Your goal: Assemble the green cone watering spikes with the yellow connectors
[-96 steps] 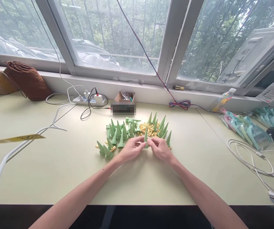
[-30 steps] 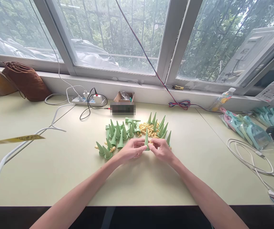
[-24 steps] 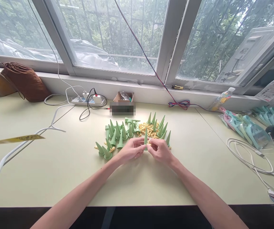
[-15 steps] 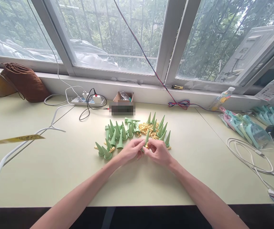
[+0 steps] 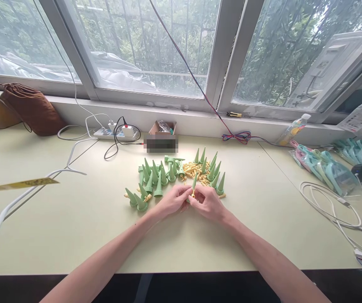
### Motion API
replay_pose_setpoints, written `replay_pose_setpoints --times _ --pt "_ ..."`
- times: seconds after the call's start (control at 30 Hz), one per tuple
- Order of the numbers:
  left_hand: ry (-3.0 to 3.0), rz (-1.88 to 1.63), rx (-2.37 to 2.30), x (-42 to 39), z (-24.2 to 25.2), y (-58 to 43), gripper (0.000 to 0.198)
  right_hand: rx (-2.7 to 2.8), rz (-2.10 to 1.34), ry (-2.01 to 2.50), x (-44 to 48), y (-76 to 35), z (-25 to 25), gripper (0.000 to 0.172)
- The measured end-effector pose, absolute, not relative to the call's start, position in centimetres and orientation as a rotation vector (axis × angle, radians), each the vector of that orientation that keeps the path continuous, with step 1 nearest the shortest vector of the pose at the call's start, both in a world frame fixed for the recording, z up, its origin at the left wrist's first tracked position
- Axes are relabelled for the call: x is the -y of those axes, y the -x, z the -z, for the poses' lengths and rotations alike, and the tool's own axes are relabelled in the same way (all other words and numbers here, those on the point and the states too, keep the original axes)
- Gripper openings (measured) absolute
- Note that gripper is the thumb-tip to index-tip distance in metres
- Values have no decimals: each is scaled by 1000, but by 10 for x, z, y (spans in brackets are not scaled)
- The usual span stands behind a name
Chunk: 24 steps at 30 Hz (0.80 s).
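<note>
My left hand and my right hand meet at the middle of the table, fingers closed around one green cone. A small yellow piece shows between the fingertips, against the cone's side. The cone's base is mostly hidden by the fingers. Behind my hands is a pile of small yellow pieces. Several green cones stand or lie left of the pile, and more green cones stand along its right. Nearer on the left, a few cones have yellow pieces in their sides.
At the back are a power strip, a small cardboard box and coiled red-blue wire. A brown bag lies far left. On the right are a bottle, wrapped teal clips and a white cable.
The yellow piece between my fingertips has turned slightly and sits more upright against the cone. Both hands stay almost where they were.
</note>
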State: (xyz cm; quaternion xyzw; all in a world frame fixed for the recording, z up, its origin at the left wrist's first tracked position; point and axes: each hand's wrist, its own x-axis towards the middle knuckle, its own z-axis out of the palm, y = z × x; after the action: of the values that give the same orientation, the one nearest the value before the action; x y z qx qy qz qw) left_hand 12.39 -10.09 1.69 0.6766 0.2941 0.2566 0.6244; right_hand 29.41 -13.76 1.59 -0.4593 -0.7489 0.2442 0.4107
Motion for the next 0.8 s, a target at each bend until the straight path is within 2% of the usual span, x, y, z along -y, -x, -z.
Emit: replay_pose_setpoints --times 0.37,0.57,0.8 --pt "-1550 -614 -729 104 -21 -127 44 1883 -621 1162 137 -295 -16 29" --pt "-1556 -754 -844 107 -26 -129 38 1775 -603 1175 136 -296 -16 35" --pt "-1905 -1090 -1186 108 -30 -128 26 1658 -514 1280 130 -298 -14 19"
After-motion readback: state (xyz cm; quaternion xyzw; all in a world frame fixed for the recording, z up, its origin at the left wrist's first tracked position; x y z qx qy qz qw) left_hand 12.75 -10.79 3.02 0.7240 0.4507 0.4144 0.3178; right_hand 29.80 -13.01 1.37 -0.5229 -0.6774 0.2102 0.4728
